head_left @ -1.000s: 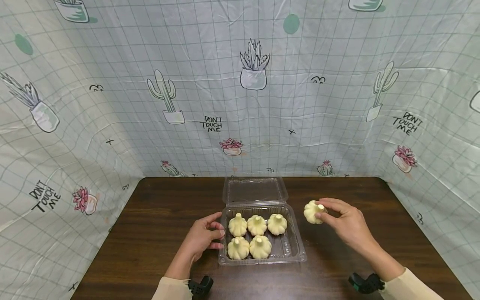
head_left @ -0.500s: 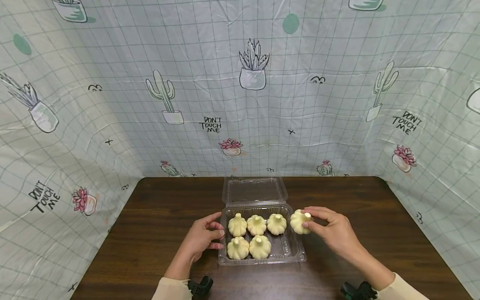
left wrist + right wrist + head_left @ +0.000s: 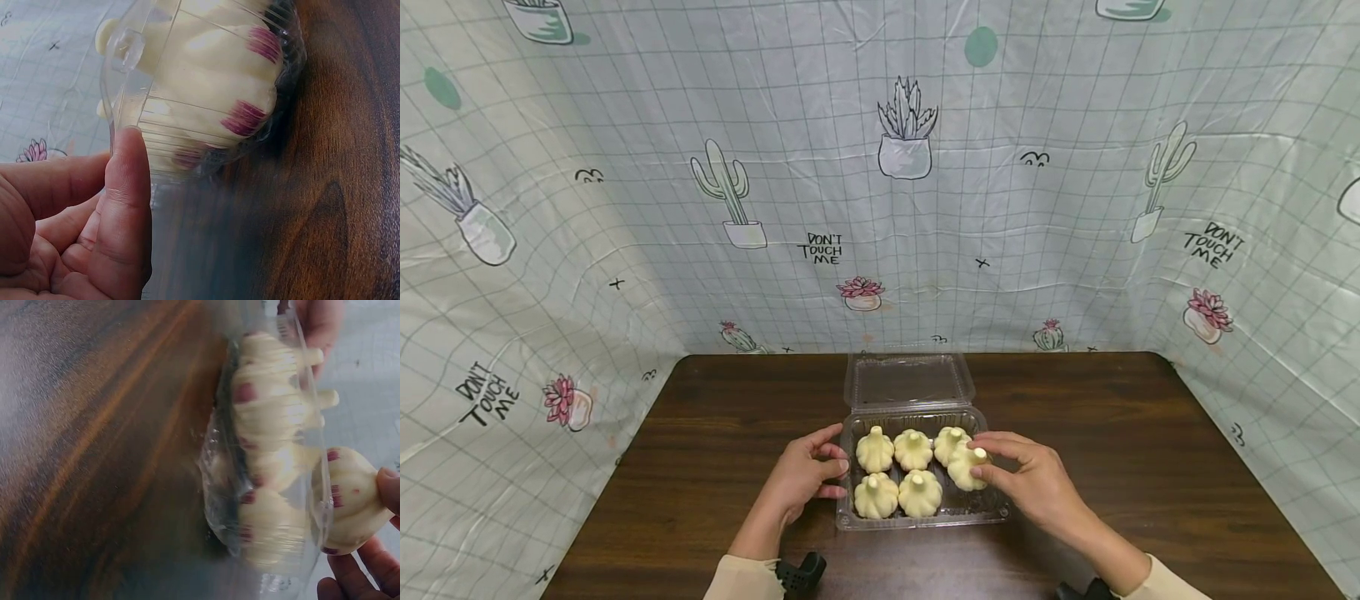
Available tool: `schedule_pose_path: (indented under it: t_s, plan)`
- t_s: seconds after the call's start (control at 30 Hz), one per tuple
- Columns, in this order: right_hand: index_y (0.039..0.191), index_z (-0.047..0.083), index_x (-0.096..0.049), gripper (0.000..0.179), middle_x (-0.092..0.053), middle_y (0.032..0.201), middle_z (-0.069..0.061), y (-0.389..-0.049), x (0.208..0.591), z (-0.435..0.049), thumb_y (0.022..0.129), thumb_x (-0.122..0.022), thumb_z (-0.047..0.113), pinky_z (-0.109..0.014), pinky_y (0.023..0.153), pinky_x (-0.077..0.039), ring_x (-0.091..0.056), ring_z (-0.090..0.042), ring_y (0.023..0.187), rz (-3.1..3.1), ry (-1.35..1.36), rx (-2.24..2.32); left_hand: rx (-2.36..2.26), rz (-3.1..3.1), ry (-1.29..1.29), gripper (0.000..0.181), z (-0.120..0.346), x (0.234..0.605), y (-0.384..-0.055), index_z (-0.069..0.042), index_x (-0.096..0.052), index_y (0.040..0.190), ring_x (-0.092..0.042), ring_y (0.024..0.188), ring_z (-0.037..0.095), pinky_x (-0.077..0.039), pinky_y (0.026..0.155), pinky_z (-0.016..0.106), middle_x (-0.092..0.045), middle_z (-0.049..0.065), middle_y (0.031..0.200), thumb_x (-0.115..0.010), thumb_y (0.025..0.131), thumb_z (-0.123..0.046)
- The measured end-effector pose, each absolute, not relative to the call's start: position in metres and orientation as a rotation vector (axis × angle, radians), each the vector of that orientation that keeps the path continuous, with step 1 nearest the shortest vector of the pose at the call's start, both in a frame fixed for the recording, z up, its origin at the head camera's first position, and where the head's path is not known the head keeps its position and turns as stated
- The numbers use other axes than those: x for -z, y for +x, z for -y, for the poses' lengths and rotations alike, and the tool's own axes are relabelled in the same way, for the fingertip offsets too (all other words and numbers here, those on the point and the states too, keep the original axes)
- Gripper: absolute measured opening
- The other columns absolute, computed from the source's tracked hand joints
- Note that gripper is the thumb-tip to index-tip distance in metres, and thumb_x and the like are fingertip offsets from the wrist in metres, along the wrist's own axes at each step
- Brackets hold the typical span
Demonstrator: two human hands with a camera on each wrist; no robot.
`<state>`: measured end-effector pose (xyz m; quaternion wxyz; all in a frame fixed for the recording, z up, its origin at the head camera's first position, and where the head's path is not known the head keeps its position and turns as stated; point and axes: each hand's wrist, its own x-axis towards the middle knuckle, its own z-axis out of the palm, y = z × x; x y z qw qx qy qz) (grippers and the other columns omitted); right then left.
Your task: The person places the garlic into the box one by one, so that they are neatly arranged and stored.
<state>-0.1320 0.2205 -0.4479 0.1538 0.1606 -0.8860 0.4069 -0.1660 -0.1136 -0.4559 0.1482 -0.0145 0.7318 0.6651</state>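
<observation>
A pale garlic bulb (image 3: 967, 468) with purple streaks is pinched between the thumb and fingers of my right hand (image 3: 1037, 483). It hangs over the right part of a clear plastic clamshell container (image 3: 951, 518), partly hiding a back-row bulb (image 3: 951, 443). Other bulbs sit in the container with stems up, among them a front-left bulb (image 3: 876, 497) and a front-middle bulb (image 3: 920, 494). My left hand (image 3: 805, 471) holds the container's left rim, its thumb and a finger at the edge in the left wrist view. Purple marks show on a bulb (image 3: 219, 81) through the wall there.
The container's clear lid (image 3: 910, 382) lies folded open toward the back. Everything stands on a dark brown wooden table (image 3: 737, 417). A printed cloth (image 3: 820, 167) hangs behind and at both sides.
My right hand has carried the garlic bulb leftward and slightly toward me, from beside the container to above its right part. The left hand and the container have stayed in place.
</observation>
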Motion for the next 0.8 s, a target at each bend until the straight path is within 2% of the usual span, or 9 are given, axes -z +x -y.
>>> schedule_pose_path:
  t_s: [0.13, 0.23, 0.5, 0.8]
  plan:
    - [0.110, 0.024, -0.083, 0.030, -0.078, 0.116, 0.004, -0.130, 0.452, -0.218, 0.081, -0.091, 0.019, -0.039, 0.097, -0.062, -0.073, -0.023, 0.113, 2.564, 0.443, -1.176, -1.915, -2.105, -0.040, 0.064, 0.113, 0.457, -0.165, 0.003, -0.044, 0.158, -0.062, 0.086, 0.022, -0.067, 0.062, 0.037, -0.059, 0.016, 0.109, -0.065, 0.098, 0.008]
    - [0.109, 0.024, -0.083, 0.030, -0.078, 0.115, 0.006, -0.130, 0.458, -0.217, 0.081, -0.091, 0.018, -0.041, 0.095, -0.063, -0.073, -0.022, 0.112, 2.576, 0.448, -1.162, -1.917, -2.108, -0.042, 0.064, 0.113, 0.457, -0.165, 0.002, -0.044, 0.158, -0.062, 0.085, 0.022, -0.067, 0.062, 0.037, -0.059, 0.016, 0.110, -0.065, 0.098, 0.008]
    - [0.105, 0.021, -0.084, 0.033, -0.077, 0.108, 0.008, -0.131, 0.474, -0.217, 0.075, -0.095, 0.012, -0.037, 0.088, -0.064, -0.072, -0.015, 0.102, 2.516, 0.537, -1.055, -1.919, -2.110, -0.043, 0.064, 0.112, 0.457, -0.165, 0.003, -0.044, 0.157, -0.062, 0.086, 0.022, -0.067, 0.062, 0.037, -0.059, 0.016, 0.109, -0.065, 0.098, 0.009]
    - [0.103, 0.018, -0.084, 0.037, -0.078, 0.103, 0.008, -0.136, 0.483, -0.217, 0.070, -0.096, 0.010, -0.032, 0.081, -0.063, -0.067, -0.013, 0.099, 2.405, 0.702, -0.907, -1.920, -2.104, -0.055, 0.064, 0.112, 0.456, -0.165, 0.002, -0.044, 0.158, -0.062, 0.086, 0.022, -0.066, 0.062, 0.036, -0.059, 0.015, 0.108, -0.065, 0.098, 0.009]
